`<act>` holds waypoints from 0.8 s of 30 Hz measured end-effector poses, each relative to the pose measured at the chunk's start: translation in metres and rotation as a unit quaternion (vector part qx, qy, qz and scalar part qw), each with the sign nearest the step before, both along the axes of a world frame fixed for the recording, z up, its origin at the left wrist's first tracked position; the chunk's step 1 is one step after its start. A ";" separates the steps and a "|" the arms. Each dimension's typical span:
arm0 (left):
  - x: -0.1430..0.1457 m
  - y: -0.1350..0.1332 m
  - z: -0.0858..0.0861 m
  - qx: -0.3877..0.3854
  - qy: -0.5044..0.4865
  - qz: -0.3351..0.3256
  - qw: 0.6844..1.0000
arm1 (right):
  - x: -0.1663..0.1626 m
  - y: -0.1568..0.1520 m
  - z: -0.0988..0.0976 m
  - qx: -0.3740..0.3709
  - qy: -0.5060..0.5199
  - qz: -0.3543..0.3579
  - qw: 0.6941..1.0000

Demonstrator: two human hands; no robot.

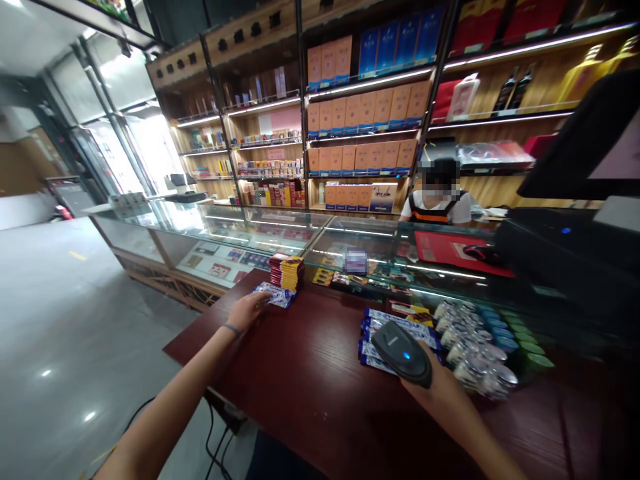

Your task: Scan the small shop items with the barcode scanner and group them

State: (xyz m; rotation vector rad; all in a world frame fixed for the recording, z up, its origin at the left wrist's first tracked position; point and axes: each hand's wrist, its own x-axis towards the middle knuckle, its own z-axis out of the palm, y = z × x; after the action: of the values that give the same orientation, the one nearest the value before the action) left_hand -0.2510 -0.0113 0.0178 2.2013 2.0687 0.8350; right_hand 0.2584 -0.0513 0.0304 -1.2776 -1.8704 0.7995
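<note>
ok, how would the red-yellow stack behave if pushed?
The red-yellow stack would probably shift or topple: many small packs piled up, no band visible. Individual packs look thin, so likely light. Pushed toward the left hand, it would likely hit the blue packets in front.

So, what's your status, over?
Left hand at blue-white packets, near yellow-red stack. Right hand gripping scanner over packet row. Silver-topped containers close beside.

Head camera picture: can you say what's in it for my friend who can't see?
A right hand holds a black scanner over blue-and-white packets on a dark red table; the left hand is at other packets beside a red-and-yellow stack. Behind a glass counter, another person is by shelves of boxes.
</note>
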 end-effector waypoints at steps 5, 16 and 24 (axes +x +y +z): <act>-0.020 0.005 -0.005 -0.017 0.135 -0.089 0.987 | 0.000 0.001 -0.008 0.004 -0.016 -0.019 1.000; -0.031 0.014 -0.022 -0.012 0.127 -0.150 0.980 | 0.015 0.016 -0.031 0.010 -0.037 0.019 0.999; -0.033 0.014 -0.027 0.006 0.085 -0.161 0.983 | 0.013 0.012 -0.022 0.010 -0.021 0.005 1.000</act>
State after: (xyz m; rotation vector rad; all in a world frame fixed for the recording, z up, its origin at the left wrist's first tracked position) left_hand -0.2837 0.0027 -0.0091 2.5968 1.6948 0.6508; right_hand 0.2712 -0.0391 0.0083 -1.2818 -1.9146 0.7633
